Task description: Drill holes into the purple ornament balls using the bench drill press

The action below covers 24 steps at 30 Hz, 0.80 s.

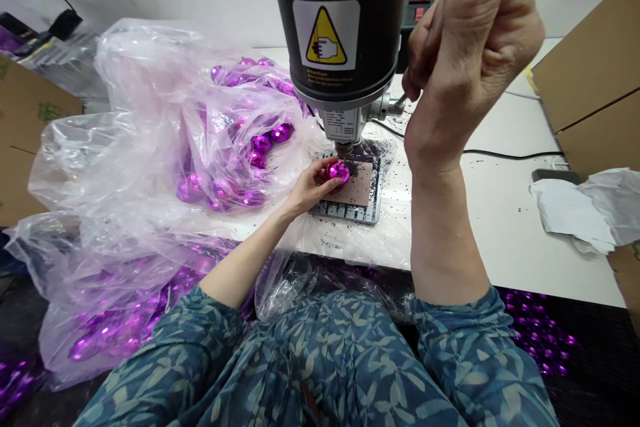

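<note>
My left hand (311,188) pinches a shiny purple faceted ball (338,173) between thumb and fingers. The ball is on a brown board (357,190), which lies on the slotted metal base (373,213) of a black bench drill press (345,27). Just above the ball sits the drill's chuck (345,147); whether a bit touches the ball cannot be seen. Raised at the right of the machine, my right hand (470,47) is closed around the drill's feed lever (400,100); the fingers hide most of the lever.
Left of the drill, a large clear plastic bag (135,127) spills purple balls (261,142) on the white table (500,213). Dark shavings surround the base. A black cable (505,156) runs right toward cardboard boxes (595,53) and crumpled white paper (575,213). More purple balls (537,333) lie below the table.
</note>
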Each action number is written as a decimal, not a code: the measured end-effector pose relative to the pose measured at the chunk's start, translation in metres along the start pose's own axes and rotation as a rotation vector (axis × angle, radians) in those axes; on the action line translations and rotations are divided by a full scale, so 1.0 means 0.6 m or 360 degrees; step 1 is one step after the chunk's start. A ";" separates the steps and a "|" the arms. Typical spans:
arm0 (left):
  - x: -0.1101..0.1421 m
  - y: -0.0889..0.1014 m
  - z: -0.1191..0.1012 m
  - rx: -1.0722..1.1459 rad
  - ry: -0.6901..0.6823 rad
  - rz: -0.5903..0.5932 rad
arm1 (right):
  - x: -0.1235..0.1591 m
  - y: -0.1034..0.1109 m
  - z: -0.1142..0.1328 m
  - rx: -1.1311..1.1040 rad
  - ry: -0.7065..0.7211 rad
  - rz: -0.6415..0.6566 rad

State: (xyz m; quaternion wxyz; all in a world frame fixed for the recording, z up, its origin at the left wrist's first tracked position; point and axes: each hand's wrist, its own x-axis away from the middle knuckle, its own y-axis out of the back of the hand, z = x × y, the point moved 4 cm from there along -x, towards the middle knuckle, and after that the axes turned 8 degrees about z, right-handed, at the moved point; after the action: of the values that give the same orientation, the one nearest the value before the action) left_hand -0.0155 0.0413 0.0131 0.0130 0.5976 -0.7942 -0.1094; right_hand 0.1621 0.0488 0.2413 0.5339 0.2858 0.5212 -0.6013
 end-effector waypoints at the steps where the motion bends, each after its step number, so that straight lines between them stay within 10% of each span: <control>1: 0.001 0.000 -0.002 -0.0056 -0.0011 -0.0022 | 0.000 0.000 0.001 0.0021 0.0011 -0.0011; 24: -0.003 -0.035 0.004 -0.0153 -0.0103 -0.0136 | 0.012 0.001 0.022 0.0346 -0.0077 0.0008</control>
State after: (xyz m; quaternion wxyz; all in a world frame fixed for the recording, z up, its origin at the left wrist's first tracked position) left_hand 0.0044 0.0379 0.0072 0.0113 0.6258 -0.7617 -0.1672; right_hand 0.1637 0.0343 0.2384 0.5136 0.3287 0.4393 -0.6597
